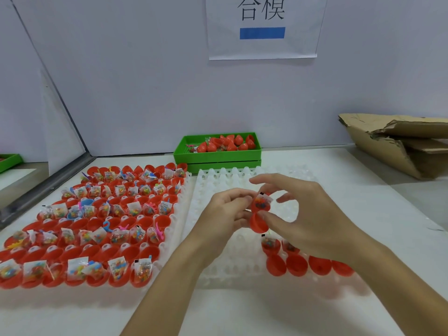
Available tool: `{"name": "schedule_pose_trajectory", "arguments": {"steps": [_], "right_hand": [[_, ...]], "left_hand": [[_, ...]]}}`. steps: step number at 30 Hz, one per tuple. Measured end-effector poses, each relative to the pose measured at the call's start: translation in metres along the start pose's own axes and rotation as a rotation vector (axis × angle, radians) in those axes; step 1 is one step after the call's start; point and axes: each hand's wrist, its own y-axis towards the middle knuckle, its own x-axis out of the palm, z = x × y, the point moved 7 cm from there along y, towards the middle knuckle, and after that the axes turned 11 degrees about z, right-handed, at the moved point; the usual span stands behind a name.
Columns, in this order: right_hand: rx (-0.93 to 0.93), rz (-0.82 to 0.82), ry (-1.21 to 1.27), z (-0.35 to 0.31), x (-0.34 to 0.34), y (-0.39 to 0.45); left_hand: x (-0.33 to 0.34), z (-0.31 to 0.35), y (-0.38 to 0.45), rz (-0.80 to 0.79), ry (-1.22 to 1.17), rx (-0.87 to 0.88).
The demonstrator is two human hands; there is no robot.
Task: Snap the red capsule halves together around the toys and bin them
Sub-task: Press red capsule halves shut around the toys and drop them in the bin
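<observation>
Both hands up over the white tray (194,229): left hand (225,209) and right hand (305,214) each grip the open red capsule (260,214), toy packet (263,198) inside, green bin (218,154) far behind.

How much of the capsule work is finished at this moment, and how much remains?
Done: several closed capsules lie in the green bin. In hand: the left hand and right hand hold an open capsule with a toy packet. Left: the left tray is full of open filled halves; the near tray holds a few.
</observation>
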Motion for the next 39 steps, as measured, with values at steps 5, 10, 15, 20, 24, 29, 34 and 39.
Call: {"name": "schedule_pose_trajectory", "arguments": {"steps": [5,10,15,20,24,29,34,39], "right_hand": [[0.033,0.006,0.057,0.001,-0.003,0.002],[0.025,0.136,0.076,0.005,-0.017,0.007],[-0.06,0.106,-0.091,0.006,-0.009,0.005],[-0.085,0.068,-0.128,0.01,-0.004,0.004],[-0.098,0.079,-0.132,0.01,-0.004,0.004],[-0.127,0.049,-0.122,0.009,0.0,0.001],[-0.121,0.063,-0.133,0.012,-0.001,0.003],[-0.119,0.074,-0.129,0.012,-0.001,0.003]], "left_hand": [[0.003,0.002,-0.003,-0.052,-0.194,-0.055],[-0.002,-0.001,0.002,0.033,-0.328,-0.086],[-0.002,-0.003,0.002,0.047,-0.312,-0.09],[-0.002,-0.002,0.002,0.038,-0.289,-0.079],[-0.003,-0.003,0.002,0.047,-0.282,-0.081],[-0.003,-0.004,0.002,0.032,-0.286,-0.084],[-0.004,-0.005,0.004,0.041,-0.313,-0.094],[-0.005,-0.004,0.004,0.052,-0.317,-0.09]]}}
